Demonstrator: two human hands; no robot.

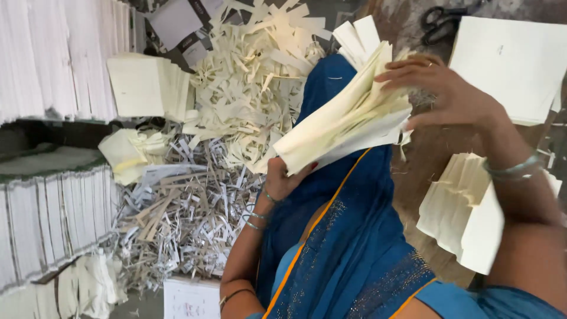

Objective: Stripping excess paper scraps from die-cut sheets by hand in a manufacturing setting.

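Note:
My left hand [282, 178] grips the lower end of a thick sheaf of cream paper sheets [348, 118] from underneath. My right hand [452, 94] rests on the sheaf's upper end, fingers curled over its edge. The sheaf is tilted and fanned out slightly, and I hold it above my blue cloth-covered lap [348, 236]. Both wrists carry bangles.
A heap of cream paper strips [254, 77] and a heap of grey-white shreds [177, 218] lie to the left. Tall white paper stacks [53, 218] stand at far left. A fanned cream stack [466, 218], white sheets [514, 59] and black scissors [443, 20] are on the right.

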